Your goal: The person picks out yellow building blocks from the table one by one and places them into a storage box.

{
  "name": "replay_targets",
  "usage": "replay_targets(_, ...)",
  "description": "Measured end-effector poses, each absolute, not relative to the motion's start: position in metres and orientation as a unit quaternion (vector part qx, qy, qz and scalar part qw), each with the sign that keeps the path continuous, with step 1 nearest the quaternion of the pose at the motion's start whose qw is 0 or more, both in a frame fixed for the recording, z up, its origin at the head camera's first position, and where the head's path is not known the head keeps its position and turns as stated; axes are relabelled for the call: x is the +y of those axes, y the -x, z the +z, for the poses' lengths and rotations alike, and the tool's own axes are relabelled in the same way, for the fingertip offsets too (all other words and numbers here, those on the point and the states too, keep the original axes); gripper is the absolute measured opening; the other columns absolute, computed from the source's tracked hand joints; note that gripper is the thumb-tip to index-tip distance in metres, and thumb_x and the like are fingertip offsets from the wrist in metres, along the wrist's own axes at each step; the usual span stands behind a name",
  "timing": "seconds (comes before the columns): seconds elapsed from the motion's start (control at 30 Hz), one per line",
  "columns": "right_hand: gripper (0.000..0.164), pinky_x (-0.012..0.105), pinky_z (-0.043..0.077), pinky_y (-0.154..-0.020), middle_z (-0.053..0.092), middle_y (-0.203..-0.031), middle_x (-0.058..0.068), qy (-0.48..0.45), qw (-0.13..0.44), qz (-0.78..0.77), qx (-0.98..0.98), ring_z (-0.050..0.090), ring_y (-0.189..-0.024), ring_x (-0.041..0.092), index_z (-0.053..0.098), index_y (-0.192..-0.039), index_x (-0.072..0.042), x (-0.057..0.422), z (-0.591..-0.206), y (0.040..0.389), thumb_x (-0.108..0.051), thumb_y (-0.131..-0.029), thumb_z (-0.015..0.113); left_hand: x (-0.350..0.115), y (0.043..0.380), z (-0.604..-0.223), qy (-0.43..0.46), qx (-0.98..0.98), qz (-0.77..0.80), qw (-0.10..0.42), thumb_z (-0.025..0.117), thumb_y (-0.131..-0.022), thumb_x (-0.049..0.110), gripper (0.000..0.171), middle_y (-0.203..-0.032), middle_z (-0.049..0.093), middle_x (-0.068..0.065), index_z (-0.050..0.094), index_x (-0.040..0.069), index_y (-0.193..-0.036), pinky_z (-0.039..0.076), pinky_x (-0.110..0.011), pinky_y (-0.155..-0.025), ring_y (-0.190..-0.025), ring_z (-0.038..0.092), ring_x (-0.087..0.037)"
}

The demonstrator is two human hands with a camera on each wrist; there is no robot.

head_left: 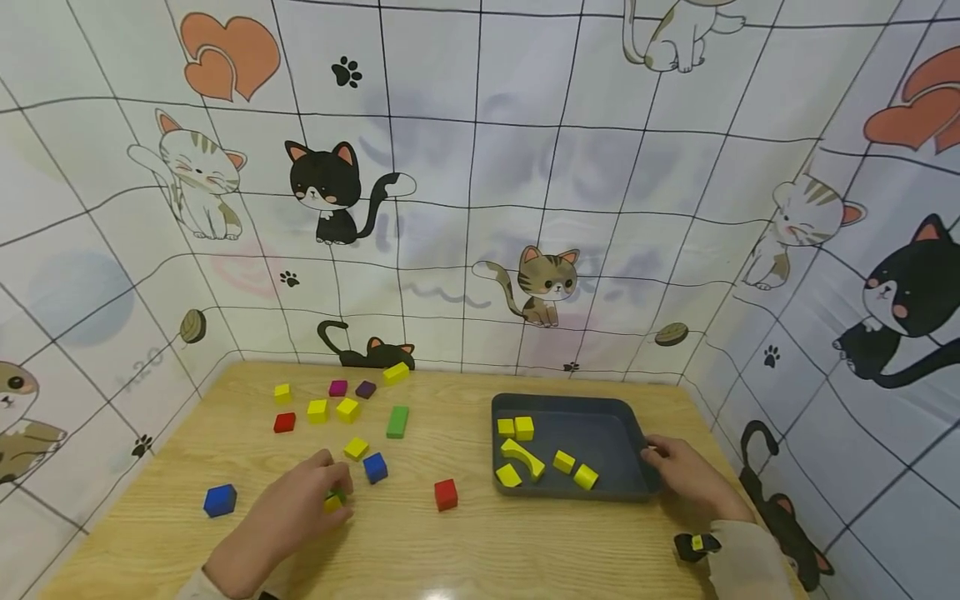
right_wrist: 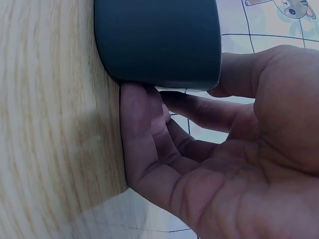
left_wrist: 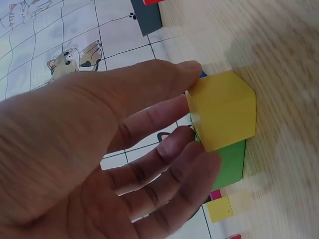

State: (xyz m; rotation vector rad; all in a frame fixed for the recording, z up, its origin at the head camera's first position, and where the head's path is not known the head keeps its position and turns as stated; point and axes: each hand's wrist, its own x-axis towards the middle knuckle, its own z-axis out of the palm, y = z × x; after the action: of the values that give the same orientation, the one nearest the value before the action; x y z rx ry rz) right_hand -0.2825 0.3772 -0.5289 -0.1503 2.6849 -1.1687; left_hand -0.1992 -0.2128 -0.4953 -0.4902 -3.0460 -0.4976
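A person's left hand curls over a small yellow block at the table, its thumb against one edge and its fingers bent round toward the far side; how firmly they grip cannot be told. A green block sits right by the yellow one, partly hidden. The right hand grips the right side of a shallow dark grey rectangular tray, thumb at the rim and fingers curled at the outer wall.

Inside the tray, to the left of the right hand, lie six yellow pieces, among them a curved yellow arch and a pair of side-by-side yellow cubes.

Just beyond the left hand's fingertips rest a yellow cube and a blue cube. Off to that hand's left sits a second blue block, and to its right, between hand and tray, a red cube. Farther beyond it are scattered a flat green rectangular block, a red block, a magenta block, a dark purple block and four more yellow blocks.
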Motion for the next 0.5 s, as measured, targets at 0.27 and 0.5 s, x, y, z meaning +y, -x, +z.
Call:
replay_targets(0.27,0.052,0.064,0.036,-0.104,0.034,-0.149,0.036,0.052,0.102,-0.402,0.908,0.035,-0.135,0.052,0.033,-0.148,0.012,0.3779,-0.5307,0.2820,-0.020,-0.109,0.046,-0.2143,0.2000,-0.4977,0.168,-0.969,-0.183,-0.009,0.090,-0.074,0.022,0.027,-0.085,0.049,0.005,0.065,0.026,-0.084,0.049,-0.026,-0.067,-0.074,0.048,-0.011)
replay_targets(0.5,0.052,0.065,0.033,-0.106,0.034,-0.150,0.036,0.049,0.107,-0.404,0.907,0.032,-0.136,0.052,0.033,-0.148,0.012,0.3763,-0.5291,0.2822,-0.019,-0.109,0.045,-0.2144,0.1993,-0.4963,0.188,-0.962,-0.196,-0.010,0.089,-0.074,0.019,0.026,-0.086,0.050,0.005,0.066,0.023,-0.086,0.050,-0.026,-0.067,-0.075,0.049,-0.011)
